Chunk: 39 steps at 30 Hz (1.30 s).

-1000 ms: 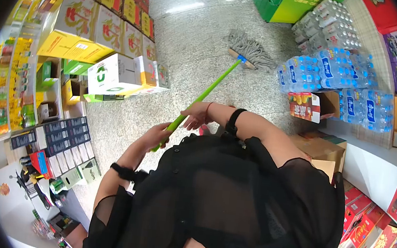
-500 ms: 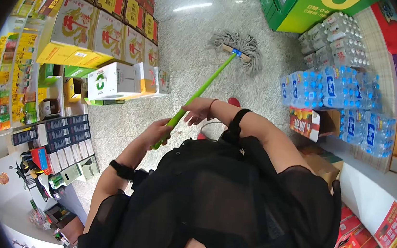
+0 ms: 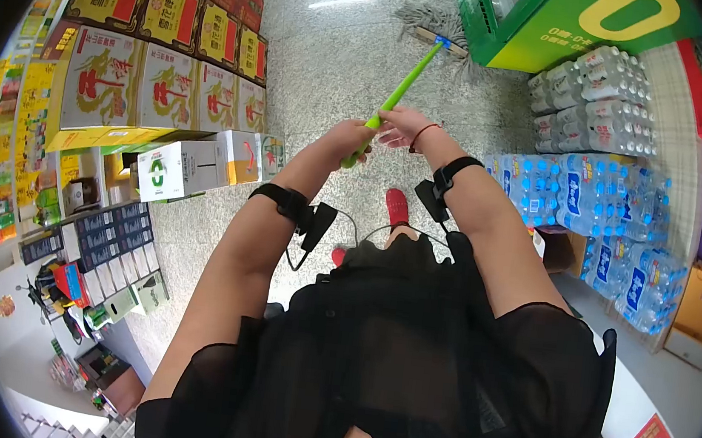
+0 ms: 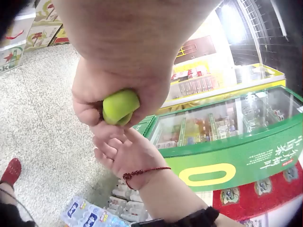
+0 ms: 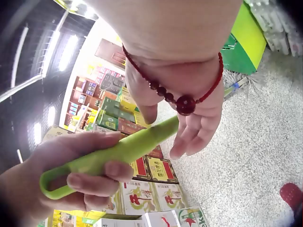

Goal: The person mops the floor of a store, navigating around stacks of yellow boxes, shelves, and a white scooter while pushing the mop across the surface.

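Observation:
A string mop with a bright green handle reaches forward over the floor. Its grey mop head lies on the floor close by the base of a green chest freezer. My left hand grips the handle near its looped end, fingers wrapped round it. Just ahead of it, my right hand holds the handle between thumb and fingers, the fingers loosely bent. A red beaded bracelet circles the right wrist.
Stacked drink cartons line the left side. Packs of bottled water and clear bottle packs stand along the right. A red shoe is on the speckled floor below the hands.
Both hands have moved forward, pushing the mop away from the body. The mop head has shifted forward and right to the freezer's side. The arms are straighter.

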Tool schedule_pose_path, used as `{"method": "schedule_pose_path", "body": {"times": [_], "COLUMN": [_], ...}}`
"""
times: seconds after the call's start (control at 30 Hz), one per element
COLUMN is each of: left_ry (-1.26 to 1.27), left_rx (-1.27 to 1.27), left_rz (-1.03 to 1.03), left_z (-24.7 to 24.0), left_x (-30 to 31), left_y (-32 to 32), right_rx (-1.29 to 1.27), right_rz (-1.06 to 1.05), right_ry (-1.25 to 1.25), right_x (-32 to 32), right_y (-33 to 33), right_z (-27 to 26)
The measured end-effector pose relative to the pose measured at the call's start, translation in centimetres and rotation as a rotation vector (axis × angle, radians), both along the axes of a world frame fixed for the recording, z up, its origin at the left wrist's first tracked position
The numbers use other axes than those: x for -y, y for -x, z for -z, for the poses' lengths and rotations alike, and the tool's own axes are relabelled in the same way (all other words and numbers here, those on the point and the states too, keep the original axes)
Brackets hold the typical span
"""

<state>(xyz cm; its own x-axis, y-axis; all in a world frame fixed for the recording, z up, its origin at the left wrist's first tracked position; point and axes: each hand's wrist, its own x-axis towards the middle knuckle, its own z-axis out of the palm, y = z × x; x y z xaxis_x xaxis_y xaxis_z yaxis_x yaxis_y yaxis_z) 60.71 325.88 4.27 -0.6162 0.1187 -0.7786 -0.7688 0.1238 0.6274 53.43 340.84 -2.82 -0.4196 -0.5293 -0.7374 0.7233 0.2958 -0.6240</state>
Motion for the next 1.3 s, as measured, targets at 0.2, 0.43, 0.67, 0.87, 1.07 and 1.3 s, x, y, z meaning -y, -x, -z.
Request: {"method": "schedule_pose_path", "body": {"times": [0.2,0.43,0.67,0.87,1.07,1.3], "left_ry": [0.006,-0.036,-0.043,-0.057,0.019,0.009], "left_rx": [0.036,0.120,0.165,0.204,0.174,0.048], "left_rz": [-0.026,-0.146,-0.270,-0.310,-0.172,-0.209], "left_z": [1.0,-3.9,-7.7,-8.4,-7.5,-3.1], "left_x": [3.4,7.5,9.5,9.3,8.4,1.6], "left_y": [-8.1,-24.6,-38.9,-38.8,-28.1,-7.6], "right_rx": [0.017,0.206,0.382,0.408,0.427,0.238], "right_rz": [-0.281,-0.612,-0.989,-1.016,-0.765,-0.350], "right_ry": [-0.049,0.102,0.202,0.192,0.245,0.171], "right_x": [2.7,8.0,11.8,12.2,10.0,2.9], "right_y": [-5.5,-18.5,-28.3,-27.9,-19.1,-3.1], "right_z": [-0.5,-0.2,-3.1,-4.1,-2.8,-0.5]}}
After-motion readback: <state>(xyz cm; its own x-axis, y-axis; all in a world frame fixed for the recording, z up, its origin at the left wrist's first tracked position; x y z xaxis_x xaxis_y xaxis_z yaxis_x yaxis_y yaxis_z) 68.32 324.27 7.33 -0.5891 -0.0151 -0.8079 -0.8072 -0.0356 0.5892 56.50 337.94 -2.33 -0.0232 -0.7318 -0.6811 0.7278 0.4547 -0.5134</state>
